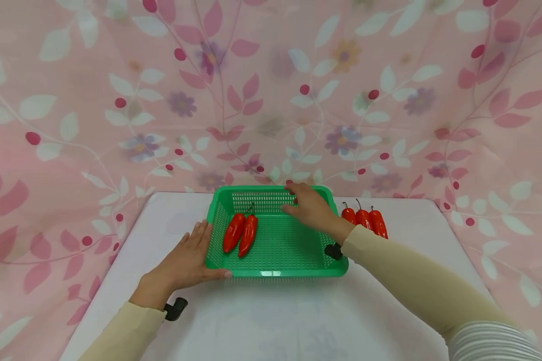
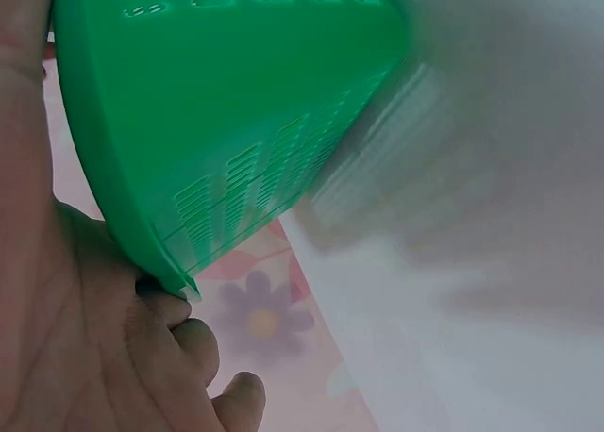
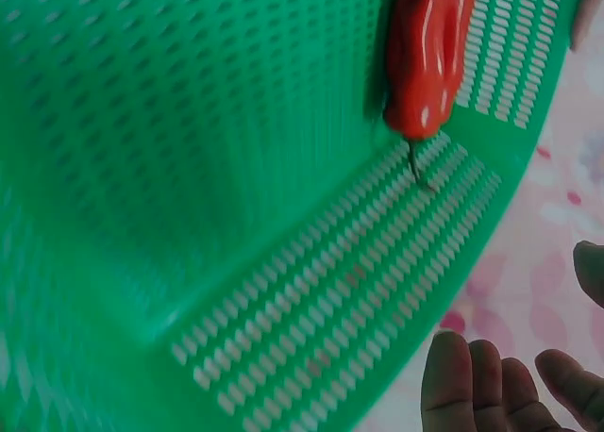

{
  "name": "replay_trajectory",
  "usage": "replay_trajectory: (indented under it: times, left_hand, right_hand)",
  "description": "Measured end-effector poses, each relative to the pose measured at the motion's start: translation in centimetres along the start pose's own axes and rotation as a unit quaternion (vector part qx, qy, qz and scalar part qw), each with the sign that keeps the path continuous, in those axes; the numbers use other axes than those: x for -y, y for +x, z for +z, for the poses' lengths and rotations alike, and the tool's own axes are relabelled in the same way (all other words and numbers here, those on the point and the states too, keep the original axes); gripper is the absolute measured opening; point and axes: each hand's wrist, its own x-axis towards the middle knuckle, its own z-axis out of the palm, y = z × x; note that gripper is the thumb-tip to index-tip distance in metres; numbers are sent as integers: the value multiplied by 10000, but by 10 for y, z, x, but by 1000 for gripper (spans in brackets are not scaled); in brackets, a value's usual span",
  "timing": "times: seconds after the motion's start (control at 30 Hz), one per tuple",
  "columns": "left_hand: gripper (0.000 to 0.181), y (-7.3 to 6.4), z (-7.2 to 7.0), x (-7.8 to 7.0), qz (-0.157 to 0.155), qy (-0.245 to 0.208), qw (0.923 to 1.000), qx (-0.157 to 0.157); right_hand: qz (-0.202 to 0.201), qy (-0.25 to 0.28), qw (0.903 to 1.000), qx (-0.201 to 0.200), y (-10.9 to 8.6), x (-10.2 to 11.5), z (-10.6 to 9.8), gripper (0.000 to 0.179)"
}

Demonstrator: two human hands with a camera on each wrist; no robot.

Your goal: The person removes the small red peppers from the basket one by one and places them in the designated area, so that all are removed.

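A green plastic basket (image 1: 280,273) with perforated walls stands on the white table. Two glossy red chili peppers (image 1: 248,235) lie side by side at its left, stems toward the far wall. My left hand (image 1: 185,261) rests against the basket's left rim, fingers extended and thumb along the near left corner. Over the far right part of the basket is my right hand (image 1: 313,209), its fingers loosely extended with nothing between them. In the right wrist view its fingers (image 3: 447,380) appear beyond the basket's rim, apart from the pepper (image 3: 429,59).
Three more red chili peppers (image 1: 364,219) lie in a row on the table just right of the basket, partly hidden by my right forearm. A pink floral cloth (image 1: 271,100) hangs behind the white table (image 1: 280,321).
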Motion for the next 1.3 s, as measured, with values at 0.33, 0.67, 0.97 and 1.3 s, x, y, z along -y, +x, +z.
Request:
replay_trajectory:
  times: [0.33,0.67,0.97,1.3]
  left_hand:
    - [139,3,1,-4,82,-69,9999,48]
    - [138,5,1,-3,69,48,10000,-27]
    - [138,2,1,0,52,8,10000,6]
    - [140,1,2,3,17,-20,10000,-2]
  right_hand:
    - [-60,117,9986,503,22,4,50,63]
    - [95,278,9957,878,33,7,80,66]
    - [73,473,9926,1117,40,4,102,69]
    - [13,423,9908,1282,49,7,123,78]
